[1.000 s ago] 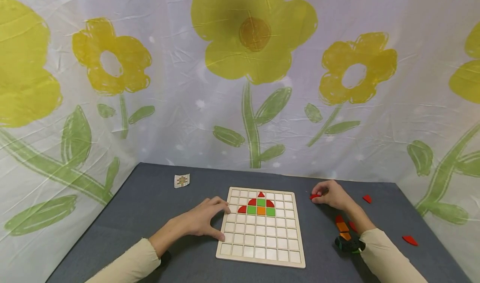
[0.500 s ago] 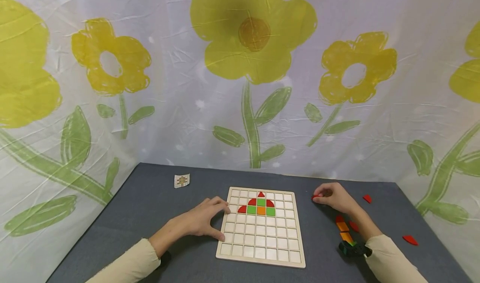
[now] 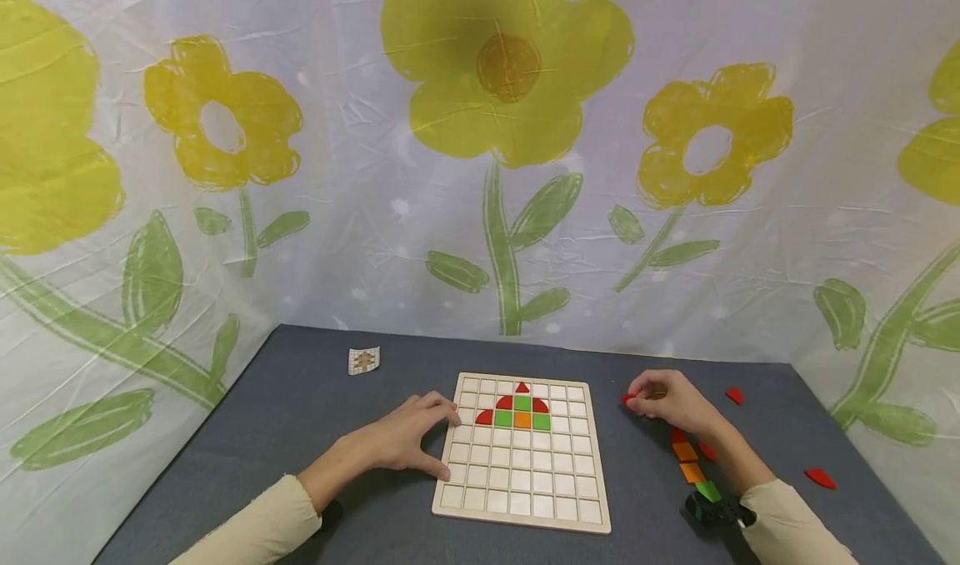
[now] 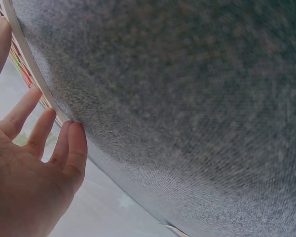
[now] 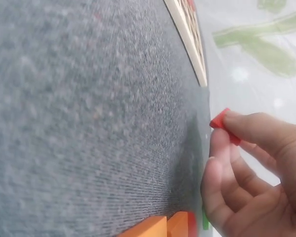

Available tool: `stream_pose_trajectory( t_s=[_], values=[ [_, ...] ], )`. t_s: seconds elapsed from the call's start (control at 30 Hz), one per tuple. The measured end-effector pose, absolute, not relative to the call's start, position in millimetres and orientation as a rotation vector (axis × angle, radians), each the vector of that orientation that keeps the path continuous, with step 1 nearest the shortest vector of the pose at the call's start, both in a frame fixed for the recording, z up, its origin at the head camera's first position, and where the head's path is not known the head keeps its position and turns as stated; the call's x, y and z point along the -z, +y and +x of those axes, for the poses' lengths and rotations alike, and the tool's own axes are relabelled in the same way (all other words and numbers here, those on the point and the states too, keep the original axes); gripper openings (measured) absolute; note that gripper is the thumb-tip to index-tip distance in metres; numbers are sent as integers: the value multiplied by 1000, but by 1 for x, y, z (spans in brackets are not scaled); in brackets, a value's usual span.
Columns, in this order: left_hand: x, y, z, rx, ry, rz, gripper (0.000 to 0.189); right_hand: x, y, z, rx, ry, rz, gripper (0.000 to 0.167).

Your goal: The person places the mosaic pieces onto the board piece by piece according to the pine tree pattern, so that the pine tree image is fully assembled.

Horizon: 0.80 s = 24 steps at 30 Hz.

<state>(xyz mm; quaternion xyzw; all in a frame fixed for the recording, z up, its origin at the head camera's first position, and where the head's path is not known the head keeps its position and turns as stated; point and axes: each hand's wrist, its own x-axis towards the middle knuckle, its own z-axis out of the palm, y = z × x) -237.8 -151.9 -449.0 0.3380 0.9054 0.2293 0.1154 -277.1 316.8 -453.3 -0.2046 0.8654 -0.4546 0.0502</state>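
Note:
My left hand (image 3: 405, 438) rests against the left edge of a wooden grid board (image 3: 525, 525), thumb and fingers spread along the rim. Several tiles sit in the board's upper cells: a red triangle (image 3: 522, 388) at the top, red curved pieces, green squares and an orange square (image 3: 522, 420). To the right of the board, my right hand (image 3: 678, 402) pinches a small red tile (image 5: 220, 120) between thumb and fingertip, held above the cloth. Its full outline is partly covered by the fingers.
Below my right forearm lie orange tiles (image 3: 686, 452), a green tile (image 3: 708, 491) and red pieces. Further right are two red tiles, one (image 3: 734, 396) farther back and one (image 3: 820, 478) nearer. A small patterned card (image 3: 363, 362) lies back left. Flowered cloth stands behind.
My right hand has drawn slightly nearer and to the right, keeping the red tile pinched. The green tile by its wrist shows more now. The left hand and board stay put.

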Motion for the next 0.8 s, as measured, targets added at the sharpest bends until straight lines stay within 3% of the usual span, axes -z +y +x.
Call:
stream_pose_trajectory(
  t_s=[0.5, 0.8],
  values=[
    [448, -152, -237, -671, 2644, 975, 70, 455, 305, -270, 1379, 2588, -677, 13],
    [448, -151, -237, -672, 2650, 978, 70, 458, 301, -268, 1428, 2530, -874, 14]
  ],
)
